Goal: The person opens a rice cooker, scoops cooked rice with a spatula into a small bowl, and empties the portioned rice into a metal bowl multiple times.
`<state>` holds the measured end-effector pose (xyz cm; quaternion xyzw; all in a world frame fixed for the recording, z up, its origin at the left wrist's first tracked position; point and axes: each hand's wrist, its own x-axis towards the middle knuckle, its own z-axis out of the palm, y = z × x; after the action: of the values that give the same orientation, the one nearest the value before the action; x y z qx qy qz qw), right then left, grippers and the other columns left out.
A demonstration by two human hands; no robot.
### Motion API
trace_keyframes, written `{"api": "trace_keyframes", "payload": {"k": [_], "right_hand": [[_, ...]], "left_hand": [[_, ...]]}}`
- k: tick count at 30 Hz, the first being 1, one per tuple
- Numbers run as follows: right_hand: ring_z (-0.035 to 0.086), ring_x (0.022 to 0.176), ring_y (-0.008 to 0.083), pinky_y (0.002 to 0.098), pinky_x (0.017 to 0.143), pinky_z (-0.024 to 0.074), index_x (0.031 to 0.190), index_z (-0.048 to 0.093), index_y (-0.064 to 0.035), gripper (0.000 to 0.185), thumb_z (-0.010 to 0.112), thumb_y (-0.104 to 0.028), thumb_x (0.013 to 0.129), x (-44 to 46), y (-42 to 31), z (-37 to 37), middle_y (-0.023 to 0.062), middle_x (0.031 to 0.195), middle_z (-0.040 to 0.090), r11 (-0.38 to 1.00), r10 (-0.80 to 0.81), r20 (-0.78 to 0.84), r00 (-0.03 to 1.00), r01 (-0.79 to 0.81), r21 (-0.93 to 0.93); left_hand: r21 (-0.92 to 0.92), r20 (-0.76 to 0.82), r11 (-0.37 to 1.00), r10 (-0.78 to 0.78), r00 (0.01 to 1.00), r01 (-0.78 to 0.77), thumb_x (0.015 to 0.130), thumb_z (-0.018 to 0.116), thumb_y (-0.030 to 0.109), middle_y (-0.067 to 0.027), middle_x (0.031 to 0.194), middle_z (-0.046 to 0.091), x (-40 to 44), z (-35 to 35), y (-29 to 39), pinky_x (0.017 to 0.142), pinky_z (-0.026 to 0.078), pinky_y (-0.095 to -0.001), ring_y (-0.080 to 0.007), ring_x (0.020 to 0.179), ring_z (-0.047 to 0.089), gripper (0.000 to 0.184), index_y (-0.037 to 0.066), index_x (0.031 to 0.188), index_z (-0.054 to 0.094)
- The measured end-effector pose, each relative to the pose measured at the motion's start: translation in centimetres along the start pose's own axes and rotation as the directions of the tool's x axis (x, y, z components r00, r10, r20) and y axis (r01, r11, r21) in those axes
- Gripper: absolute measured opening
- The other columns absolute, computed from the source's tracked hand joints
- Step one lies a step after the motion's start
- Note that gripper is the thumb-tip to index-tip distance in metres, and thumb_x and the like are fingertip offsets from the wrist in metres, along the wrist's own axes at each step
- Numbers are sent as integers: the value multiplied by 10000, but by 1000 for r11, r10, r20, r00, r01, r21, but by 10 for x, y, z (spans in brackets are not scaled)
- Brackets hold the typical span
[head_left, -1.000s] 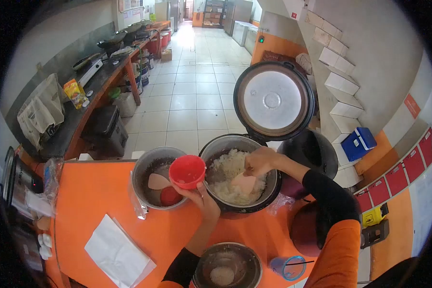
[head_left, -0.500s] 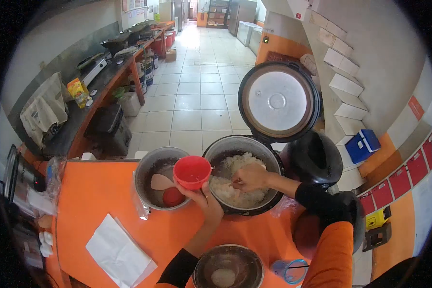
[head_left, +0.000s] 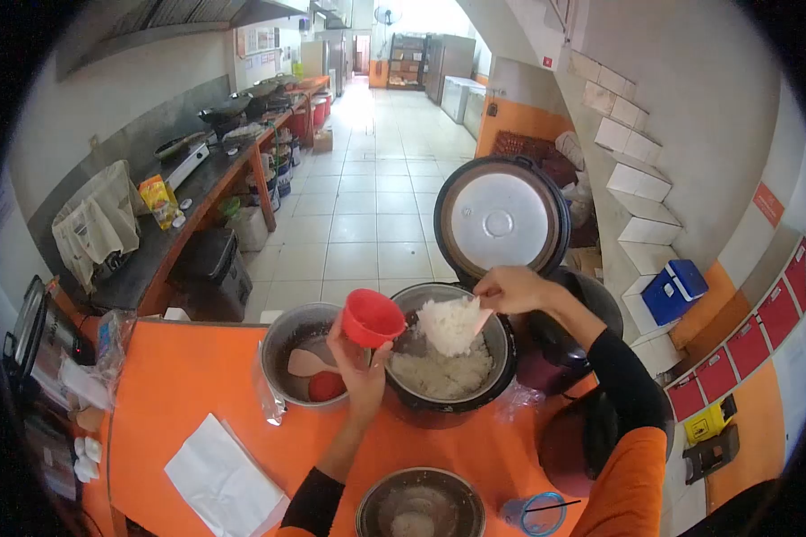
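My left hand (head_left: 362,377) holds a red bowl (head_left: 373,317), tilted, between the two pots. In my right hand (head_left: 513,291) is a rice paddle (head_left: 483,319), its blade mostly hidden under a big clump of white rice (head_left: 450,324). That clump is raised above the open rice cooker (head_left: 503,376), where more cooked rice (head_left: 443,371) lies in the inner pot. Left of the cooker stands a metal pot (head_left: 272,365) with a second, pale paddle (head_left: 309,362) and a red round item (head_left: 326,387) inside.
The cooker's lid (head_left: 501,219) stands raised behind it. On the orange table (head_left: 152,394) are white paper sheets (head_left: 224,479), a metal bowl (head_left: 421,506) and a blue cup (head_left: 537,515). Dark cookers (head_left: 569,447) stand at the right. A counter (head_left: 208,179) runs along the left wall.
My right hand has risen out of the cooker, lifting a clump of rice on the paddle. The red bowl is tilted more toward the cooker. The camera view has shifted upward.
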<state>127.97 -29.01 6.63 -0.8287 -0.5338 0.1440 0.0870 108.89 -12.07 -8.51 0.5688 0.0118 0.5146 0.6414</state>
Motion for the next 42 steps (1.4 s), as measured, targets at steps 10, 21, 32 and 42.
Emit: {"api": "trace_keyframes", "payload": {"k": [10, 21, 32, 42], "right_hand": [[624, 590, 294, 391, 531, 459, 647, 635, -66, 229, 584, -263, 752, 9, -87, -19, 135, 621, 611, 777, -294, -257, 921, 73, -625], [582, 465, 169, 312, 396, 422, 628, 551, -100, 191, 584, -234, 760, -37, -105, 23, 69, 531, 564, 670, -389, -505, 771, -140, -729], [653, 769, 339, 459, 680, 504, 800, 692, -53, 352, 578, -382, 750, 48, 10, 111, 171, 785, 666, 935, 230, 116, 966, -186, -300], [646, 775, 348, 447, 688, 498, 827, 689, -43, 383, 584, -406, 763, 61, -3, 130, 191, 796, 661, 980, -70, 193, 979, 104, -171]], "left_hand": [[-70, 243, 953, -270, 932, 294, 743, 731, 40, -99, 1322, 406, 1, 19, 16, 1029, 387, -402, -232, 1240, 405, 716, 66, 1311, 296], [-78, 213, 914, -375, 902, 398, 729, 730, -3, -100, 1251, 482, 9, 12, 23, 974, 436, -357, -189, 1149, 485, 620, 29, 1263, 418], [136, -75, 990, 31, 997, -20, 922, 518, 171, -178, 1437, 192, -24, 27, -9, 1083, 211, -423, -314, 1322, 236, 699, 52, 1438, 63], [261, -100, 965, 47, 994, -19, 898, 501, 109, -219, 1454, 78, -29, 28, -7, 1092, 173, -422, -319, 1341, 188, 767, 4, 1421, -50]]}}
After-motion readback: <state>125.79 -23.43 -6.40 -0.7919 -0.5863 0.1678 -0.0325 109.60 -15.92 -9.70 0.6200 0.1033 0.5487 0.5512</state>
